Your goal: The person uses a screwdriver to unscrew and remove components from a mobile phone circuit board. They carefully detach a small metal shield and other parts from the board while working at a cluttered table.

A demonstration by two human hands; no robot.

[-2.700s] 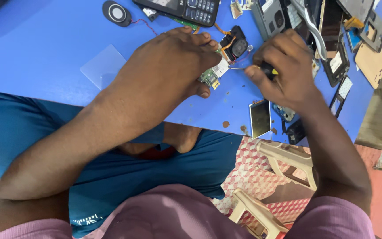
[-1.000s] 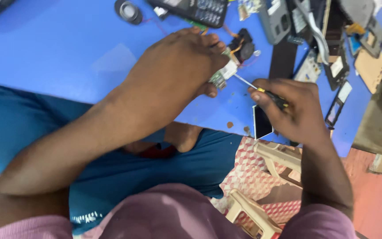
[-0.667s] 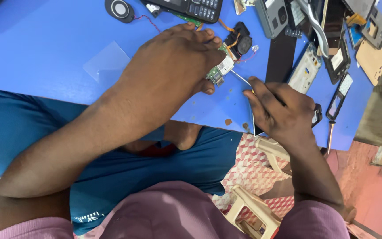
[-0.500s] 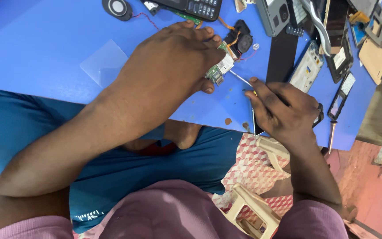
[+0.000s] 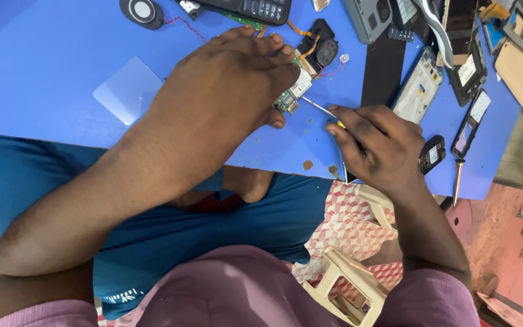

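1. Green circuit board [image 5: 293, 91] lies on the blue desk [image 5: 43, 54], pinned under the left hand [image 5: 225, 97], whose grip is pressed flat on it.
2. At the board's 4 o'clock, the right hand [image 5: 382, 145] has its grip pinched around a thin screwdriver [image 5: 319, 109], tip touching the board.
3. A black speaker module [image 5: 322, 48] sits at 1 o'clock; a clear plastic sheet [image 5: 125, 91] lies well apart at 9 o'clock.

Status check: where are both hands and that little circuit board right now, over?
Left hand pressing down small circuit board. Right hand gripping screwdriver, tip at the board's edge. Loose phone parts crowd the blue table.
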